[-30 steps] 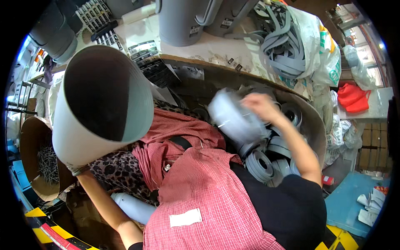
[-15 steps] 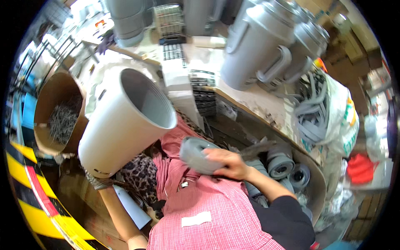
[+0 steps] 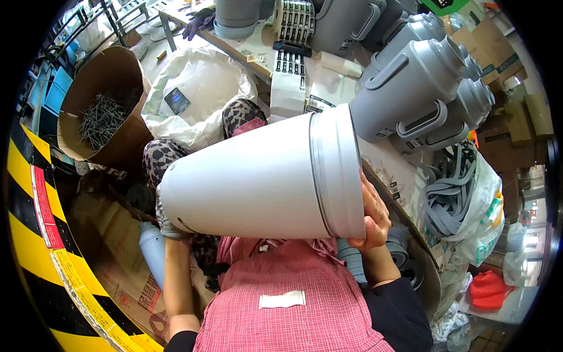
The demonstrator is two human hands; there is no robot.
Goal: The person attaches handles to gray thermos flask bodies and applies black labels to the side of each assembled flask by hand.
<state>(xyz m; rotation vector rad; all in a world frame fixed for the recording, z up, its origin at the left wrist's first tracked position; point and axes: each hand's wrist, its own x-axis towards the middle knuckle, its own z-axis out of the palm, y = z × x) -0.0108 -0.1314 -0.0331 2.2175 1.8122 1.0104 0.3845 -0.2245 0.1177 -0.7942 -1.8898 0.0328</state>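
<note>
A big pale-grey tumbler body (image 3: 246, 176) lies almost level across my lap, its narrower base to the left. Around its wide right end runs a smooth collar (image 3: 337, 176), set off by a dark seam. My left hand (image 3: 167, 214), in a grey glove, is wrapped round the base and mostly hidden behind it. My right hand (image 3: 372, 214) is bare and grips the rim end, fingers bent against its face. That face is turned away, so what lies under the palm cannot be seen.
Finished grey handled tumblers (image 3: 410, 88) crowd the workbench at right, near a label roll (image 3: 293, 23). Grey handle straps fill a plastic bag (image 3: 481, 205). Rolled grey rings lie in a bin (image 3: 431, 293) by my right elbow. At left stand a carton of metal pins (image 3: 105, 120) and a white sack with a phone (image 3: 177, 101).
The tumbler body has swung from tilted, mouth up, to nearly level, mouth to the right. My right hand, which held a grey ring-shaped part, has moved up and right onto the rim end.
</note>
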